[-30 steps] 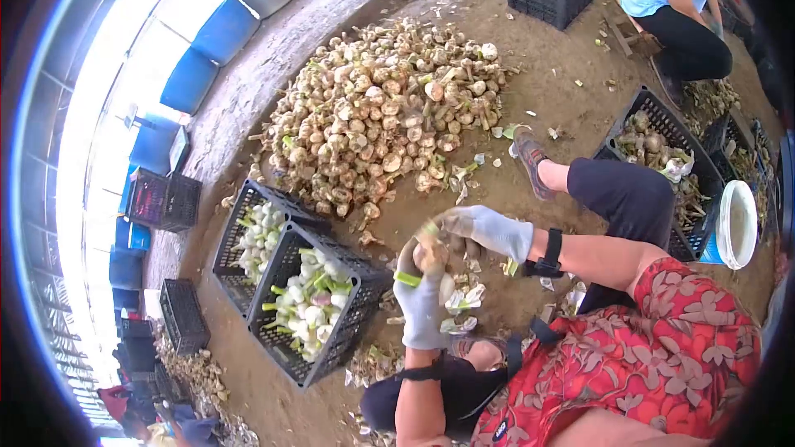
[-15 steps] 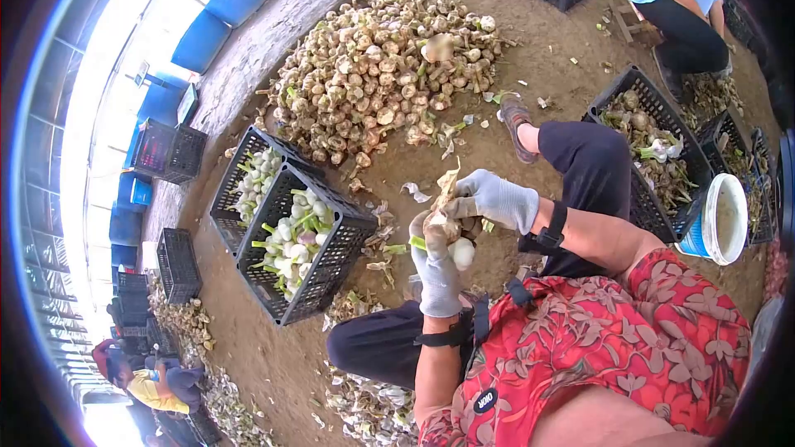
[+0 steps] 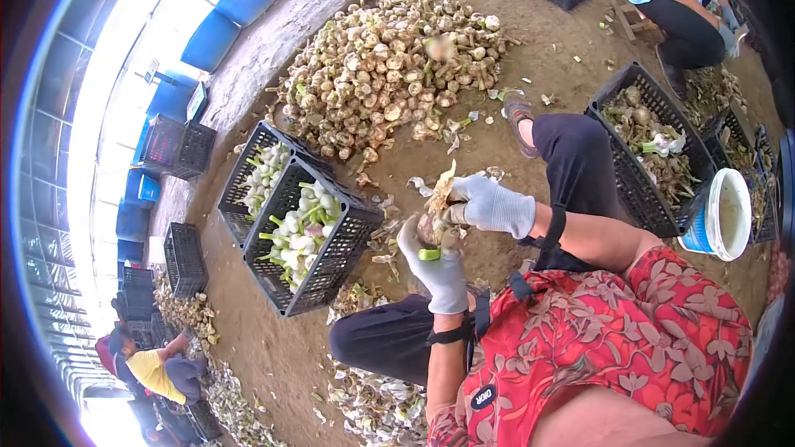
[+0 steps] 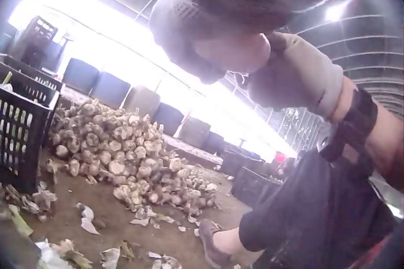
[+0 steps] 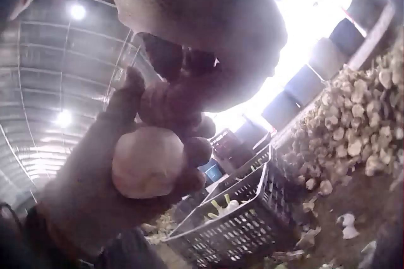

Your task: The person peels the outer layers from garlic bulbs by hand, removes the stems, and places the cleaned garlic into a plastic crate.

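Observation:
My gloved left hand (image 3: 440, 275) curls round garlic, with a cut green stem (image 3: 429, 254) sticking out by the fingers. In the right wrist view, a pale bulb (image 5: 148, 162) rests in the left palm (image 5: 95, 177), fingers bent around it. My gloved right hand (image 3: 494, 205) meets the left one and pinches loose, dry brown skin (image 3: 441, 190) at the top of the garlic. The left wrist view has the right hand (image 4: 293, 75) beside a pale rounded bulb (image 4: 235, 53). Fingers cover much of the garlic.
Ahead lies a heap of untrimmed garlic (image 3: 385, 74). A black crate (image 3: 319, 281) of white bulbs stands left, another crate (image 3: 654, 149) right, beside a white bucket (image 3: 729, 215). Peelings (image 3: 381, 397) litter the floor. Two other people work nearby.
Both hands have come nearer my body since the first frame, the brown skin now standing up between them. The white bulb hanging below the left hand half a second ago is now mostly covered.

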{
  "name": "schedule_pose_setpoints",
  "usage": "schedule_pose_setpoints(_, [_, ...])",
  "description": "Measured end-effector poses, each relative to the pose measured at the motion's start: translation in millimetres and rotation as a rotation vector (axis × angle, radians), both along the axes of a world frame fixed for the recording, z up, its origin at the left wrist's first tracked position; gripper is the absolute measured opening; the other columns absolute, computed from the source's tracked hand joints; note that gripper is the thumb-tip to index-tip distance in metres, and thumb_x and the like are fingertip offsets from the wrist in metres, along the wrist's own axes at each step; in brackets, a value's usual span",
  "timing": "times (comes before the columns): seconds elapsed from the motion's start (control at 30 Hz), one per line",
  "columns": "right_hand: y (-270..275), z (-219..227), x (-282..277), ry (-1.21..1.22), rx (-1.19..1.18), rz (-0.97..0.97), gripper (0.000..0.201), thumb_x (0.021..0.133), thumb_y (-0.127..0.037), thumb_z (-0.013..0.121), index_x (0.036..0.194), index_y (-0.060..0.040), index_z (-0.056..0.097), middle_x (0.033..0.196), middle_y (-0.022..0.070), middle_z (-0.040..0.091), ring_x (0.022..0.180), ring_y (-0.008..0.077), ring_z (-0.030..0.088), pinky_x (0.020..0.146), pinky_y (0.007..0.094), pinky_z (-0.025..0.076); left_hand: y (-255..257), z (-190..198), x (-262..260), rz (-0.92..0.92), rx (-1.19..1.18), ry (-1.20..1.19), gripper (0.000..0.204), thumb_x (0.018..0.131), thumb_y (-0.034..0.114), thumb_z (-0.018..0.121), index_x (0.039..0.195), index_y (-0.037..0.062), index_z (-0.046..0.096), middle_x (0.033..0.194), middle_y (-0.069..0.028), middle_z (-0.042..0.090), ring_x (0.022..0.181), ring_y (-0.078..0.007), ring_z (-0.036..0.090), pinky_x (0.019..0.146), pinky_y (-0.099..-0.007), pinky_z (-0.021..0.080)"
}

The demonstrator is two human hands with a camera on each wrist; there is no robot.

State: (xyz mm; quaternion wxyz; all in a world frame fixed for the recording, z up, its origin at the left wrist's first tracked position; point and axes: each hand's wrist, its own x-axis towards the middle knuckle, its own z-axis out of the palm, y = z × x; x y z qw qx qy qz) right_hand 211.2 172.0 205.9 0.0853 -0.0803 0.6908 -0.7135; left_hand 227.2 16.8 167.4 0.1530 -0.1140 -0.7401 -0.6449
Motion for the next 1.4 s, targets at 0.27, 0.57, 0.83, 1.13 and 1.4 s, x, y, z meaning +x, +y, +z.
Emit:
schedule_pose_setpoints(0.27, [-9,-4,5,-0.109,-0.089,-0.046,0.024,0.088,-0.022,0.067,0.095,0.0009,0.067,0.076,-0.0020,0.063,0.068,0.0043,0.054,0.061,0.0221,0.046,-1,16,11,-0.127,0.355,-0.372,0.053,0.089,0.040,0.066,0.119,-0.0003,0.049,0.107,-0.0080,0.057,0.092,-0.0143,0.058,0.080,-0.0275,0.049])
schedule_pose_setpoints(0.57, [9,-10,-2,0.092,0.222,-0.012,0.017,0.082,-0.011,0.068,0.097,-0.0031,0.068,0.080,0.0067,0.067,0.070,0.0136,0.064,0.063,0.0291,0.052,4,26,15,-0.165,0.393,-0.453,0.057,0.088,0.047,0.064,0.117,-0.0012,0.053,0.102,-0.0079,0.060,0.085,-0.0135,0.060,0.071,-0.0272,0.052])
schedule_pose_setpoints(0.83, [4,-9,6,0.570,0.626,-0.190,0.016,0.075,-0.005,0.062,0.090,-0.0006,0.063,0.085,0.0140,0.063,0.080,0.0348,0.063,0.068,0.0395,0.050,-12,6,5,-0.593,0.945,-0.921,0.066,0.093,0.064,0.041,0.113,0.0033,0.057,0.090,-0.0088,0.064,0.064,-0.0194,0.061,0.051,-0.0284,0.049])
schedule_pose_setpoints(1.13, [-19,-36,5,0.307,0.486,-0.451,0.025,0.080,-0.013,0.060,0.102,-0.0005,0.063,0.098,0.0194,0.063,0.088,0.0381,0.062,0.075,0.0416,0.050,12,1,-2,-0.183,0.438,-0.357,0.043,0.094,0.035,0.057,0.125,0.0069,0.049,0.105,-0.0037,0.057,0.081,-0.0104,0.058,0.066,-0.0221,0.048])
schedule_pose_setpoints(1.4, [-8,-16,14,0.566,0.693,0.005,0.016,0.070,-0.005,0.063,0.086,-0.0052,0.061,0.089,0.0108,0.059,0.083,0.0322,0.062,0.067,0.0395,0.050,-6,-24,-12,-0.303,0.755,-0.750,0.048,0.098,0.049,0.045,0.116,0.0053,0.053,0.091,-0.0028,0.062,0.070,-0.0131,0.061,0.058,-0.0255,0.051])
